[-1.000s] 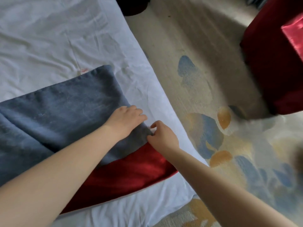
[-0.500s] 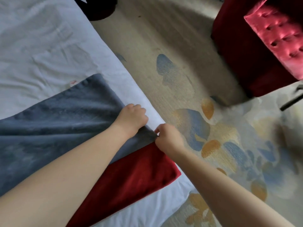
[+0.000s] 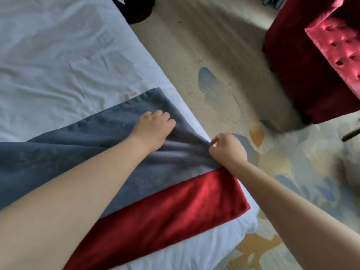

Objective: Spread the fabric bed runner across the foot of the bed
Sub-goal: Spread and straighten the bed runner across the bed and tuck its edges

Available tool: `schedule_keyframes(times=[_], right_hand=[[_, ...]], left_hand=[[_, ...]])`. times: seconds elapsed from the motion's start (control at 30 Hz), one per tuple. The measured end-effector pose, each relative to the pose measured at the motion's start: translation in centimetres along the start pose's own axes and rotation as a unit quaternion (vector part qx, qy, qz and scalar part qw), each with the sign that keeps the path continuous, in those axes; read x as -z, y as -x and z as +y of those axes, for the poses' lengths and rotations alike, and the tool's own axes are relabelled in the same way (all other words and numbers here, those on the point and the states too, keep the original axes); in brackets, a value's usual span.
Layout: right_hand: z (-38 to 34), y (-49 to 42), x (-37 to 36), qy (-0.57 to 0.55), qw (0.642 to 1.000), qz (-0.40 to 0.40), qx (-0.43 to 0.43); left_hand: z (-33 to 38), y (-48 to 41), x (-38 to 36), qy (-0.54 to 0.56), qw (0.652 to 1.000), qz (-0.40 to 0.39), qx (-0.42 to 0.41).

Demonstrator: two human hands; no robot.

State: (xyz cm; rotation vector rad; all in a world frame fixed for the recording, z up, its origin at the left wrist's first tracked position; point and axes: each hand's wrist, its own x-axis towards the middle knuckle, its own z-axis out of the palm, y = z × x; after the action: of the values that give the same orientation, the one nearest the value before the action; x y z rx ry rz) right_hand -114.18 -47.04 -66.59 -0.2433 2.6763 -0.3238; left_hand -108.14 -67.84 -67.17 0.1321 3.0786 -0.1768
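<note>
While the right hand (image 3: 228,151) pinches the grey edge of the bed runner (image 3: 48,152) at the side of the bed (image 3: 58,65), folds fan out leftward from its fingertips. The left hand (image 3: 153,129) rests on the grey cloth just left of that pinch, fingers curled under; whether they grasp any cloth I cannot tell. The runner's red band lies flat on the white sheet, on the wrist side of both sets of fingers.

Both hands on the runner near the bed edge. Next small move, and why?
Probably tug the pinched edge outward with the right hand, toward the side of the bed, while the left hand, fingers curled on the grey cloth, holds it down. Creases fan through the runner from that pinch toward the left wrist, so the cloth there is not yet flat.
</note>
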Motion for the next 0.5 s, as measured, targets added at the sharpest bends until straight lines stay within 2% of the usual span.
schedule_keyframes(times=[0.07,0.27,0.37,0.5], right_hand=[[-1.8,-1.4,-0.8,-0.051,0.998,0.016,0.014],[-7.1,-4.9,-4.5,-0.089,0.995,0.028,0.043],[-8.3,-6.8,-4.8,-0.118,0.993,-0.017,0.019],[-7.7,-8.4,-3.4,-0.195,0.972,-0.125,-0.048]], left_hand=[[-2.2,1.0,-0.6,-0.011,1.000,-0.005,0.027],[-6.6,2.0,-3.4,0.016,0.991,-0.020,0.135],[-7.3,0.9,-4.1,0.034,0.985,-0.010,0.171],[-6.1,-1.4,-4.5,0.060,0.982,-0.005,0.179]])
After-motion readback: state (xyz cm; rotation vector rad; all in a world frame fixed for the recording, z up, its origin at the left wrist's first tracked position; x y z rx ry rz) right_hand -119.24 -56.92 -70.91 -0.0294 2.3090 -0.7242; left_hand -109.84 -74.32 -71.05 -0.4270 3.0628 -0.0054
